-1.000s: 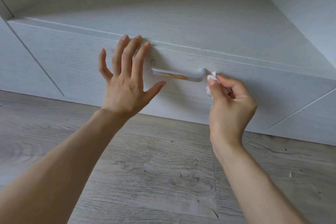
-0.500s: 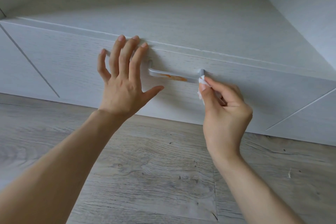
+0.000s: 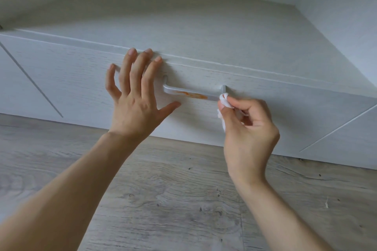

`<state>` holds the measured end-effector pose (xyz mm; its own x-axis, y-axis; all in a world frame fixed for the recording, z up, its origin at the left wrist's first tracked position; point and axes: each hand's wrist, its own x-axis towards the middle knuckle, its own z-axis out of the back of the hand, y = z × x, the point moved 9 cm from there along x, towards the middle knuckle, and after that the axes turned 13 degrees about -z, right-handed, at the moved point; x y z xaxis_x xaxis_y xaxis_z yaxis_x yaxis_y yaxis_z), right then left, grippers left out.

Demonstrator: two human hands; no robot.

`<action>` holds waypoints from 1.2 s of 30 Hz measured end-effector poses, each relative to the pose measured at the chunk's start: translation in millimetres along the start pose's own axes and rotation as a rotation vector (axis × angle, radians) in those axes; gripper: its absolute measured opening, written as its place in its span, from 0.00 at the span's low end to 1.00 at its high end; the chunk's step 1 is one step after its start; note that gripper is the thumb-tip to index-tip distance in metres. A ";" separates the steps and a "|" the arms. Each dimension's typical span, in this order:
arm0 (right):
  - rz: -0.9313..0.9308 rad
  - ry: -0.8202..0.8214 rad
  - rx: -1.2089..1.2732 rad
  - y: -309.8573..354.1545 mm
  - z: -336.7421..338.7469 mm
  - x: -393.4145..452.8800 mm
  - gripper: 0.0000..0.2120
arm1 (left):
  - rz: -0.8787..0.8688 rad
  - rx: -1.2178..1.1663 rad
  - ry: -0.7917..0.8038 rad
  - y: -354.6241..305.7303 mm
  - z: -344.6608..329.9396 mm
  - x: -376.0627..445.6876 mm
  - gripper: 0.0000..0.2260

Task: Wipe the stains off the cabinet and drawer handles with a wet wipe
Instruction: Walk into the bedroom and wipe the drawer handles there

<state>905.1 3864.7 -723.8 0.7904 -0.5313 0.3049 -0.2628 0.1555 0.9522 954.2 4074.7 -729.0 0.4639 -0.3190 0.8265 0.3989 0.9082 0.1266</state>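
Right hand (image 3: 247, 128) moved wet wipe (image 3: 224, 101) onto stained handle (image 3: 193, 92), fingers pinching; left hand (image 3: 134, 96) fingers spread on drawer (image 3: 71, 79)

Both bare forearms reach up from the bottom of the frame. The left hand (image 3: 135, 96) sits at centre left, back to the camera, fingers straight and spread, pointing upward, thumb stretched out to the right. The right hand (image 3: 247, 128) sits right of centre, fingers curled inward, thumb and forefinger in a pinching grip on a white wad at its upper left.
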 end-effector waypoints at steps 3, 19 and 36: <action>0.040 -0.006 0.032 1.7 1.8 2.1 0.06 | -0.004 -0.005 0.002 -0.2 0.2 0.0 0.42; 0.023 -0.009 0.095 -2.9 -9.4 -13.2 0.08 | -0.012 0.021 -0.029 0.5 3.6 0.5 0.41; -0.072 -0.031 0.069 0.2 -12.5 -15.2 0.06 | -0.028 0.018 -0.010 1.5 7.5 0.8 0.40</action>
<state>900.0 3883.2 -728.0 0.7915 -0.5645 0.2342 -0.2445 0.0588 0.9679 949.2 4077.8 -724.0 0.4449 -0.3417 0.8278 0.3969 0.9039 0.1598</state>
